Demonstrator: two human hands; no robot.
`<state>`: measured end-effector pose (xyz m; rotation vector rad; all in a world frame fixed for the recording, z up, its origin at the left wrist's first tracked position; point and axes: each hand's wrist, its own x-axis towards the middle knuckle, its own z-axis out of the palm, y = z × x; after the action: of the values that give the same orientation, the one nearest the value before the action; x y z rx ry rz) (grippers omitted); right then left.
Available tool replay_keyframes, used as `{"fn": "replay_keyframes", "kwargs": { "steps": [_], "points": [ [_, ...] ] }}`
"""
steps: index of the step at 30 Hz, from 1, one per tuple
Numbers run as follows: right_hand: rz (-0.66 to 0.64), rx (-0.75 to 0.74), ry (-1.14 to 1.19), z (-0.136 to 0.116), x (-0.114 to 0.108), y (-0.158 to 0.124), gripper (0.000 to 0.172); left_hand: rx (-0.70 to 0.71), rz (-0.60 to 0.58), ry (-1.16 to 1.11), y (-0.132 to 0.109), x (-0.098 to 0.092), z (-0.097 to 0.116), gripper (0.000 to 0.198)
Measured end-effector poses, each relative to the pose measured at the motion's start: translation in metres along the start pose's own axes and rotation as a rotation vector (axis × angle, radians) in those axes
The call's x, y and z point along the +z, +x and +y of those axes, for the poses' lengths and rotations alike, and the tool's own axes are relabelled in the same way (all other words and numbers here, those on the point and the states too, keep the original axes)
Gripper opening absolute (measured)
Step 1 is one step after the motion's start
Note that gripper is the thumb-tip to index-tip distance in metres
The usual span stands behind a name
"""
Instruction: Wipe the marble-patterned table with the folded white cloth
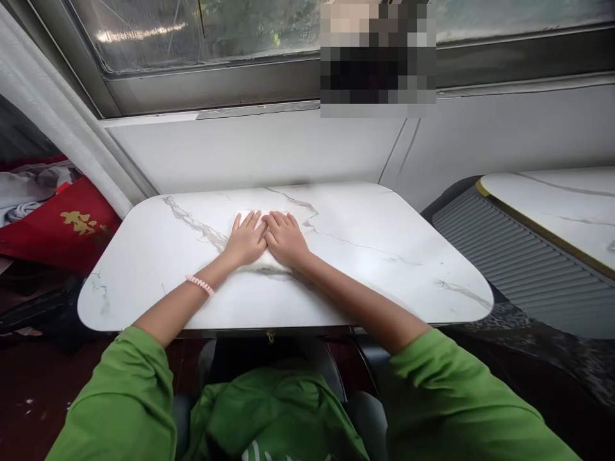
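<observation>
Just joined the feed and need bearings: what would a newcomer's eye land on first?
The left hand and right hand lie flat, side by side, on a white cloth midway across the marble table. A red item with gold print sits off to the left.

Soft, even daylight enters through the window [192, 32] along the top of the frame, with a bright glare streak on the glass at upper left. The white marble table [384, 256] at centre is brightly lit, so the pale cloth [269, 264] under the left hand [247, 240] and right hand [287, 240] nearly blends into it. Faint, soft shadows lie beneath the forearms. The lower left and lower right corners are dim. Wide-angle distortion bends the window frame and table edges toward the corners. A pixelated block covers the top centre. Focus is sharp mid-frame.
</observation>
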<state>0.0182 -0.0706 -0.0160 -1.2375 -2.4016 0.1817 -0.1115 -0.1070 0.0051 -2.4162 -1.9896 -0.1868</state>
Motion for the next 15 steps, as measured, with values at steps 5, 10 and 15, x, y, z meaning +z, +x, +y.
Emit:
{"fn": "replay_keyframes", "kwargs": {
  "steps": [5,10,15],
  "points": [
    [-0.042,-0.046,-0.033,-0.027,-0.014,-0.06,0.049,0.035,0.004,-0.007,-0.065,-0.002,0.023,0.052],
    [-0.053,-0.12,-0.029,-0.049,-0.022,-0.105,0.048,0.048,0.024,-0.015,-0.119,-0.005,0.04,0.054],
    [-0.044,-0.136,-0.017,-0.053,-0.023,-0.111,0.047,0.04,-0.016,-0.035,-0.13,-0.012,0.044,0.054]
  ]
}}
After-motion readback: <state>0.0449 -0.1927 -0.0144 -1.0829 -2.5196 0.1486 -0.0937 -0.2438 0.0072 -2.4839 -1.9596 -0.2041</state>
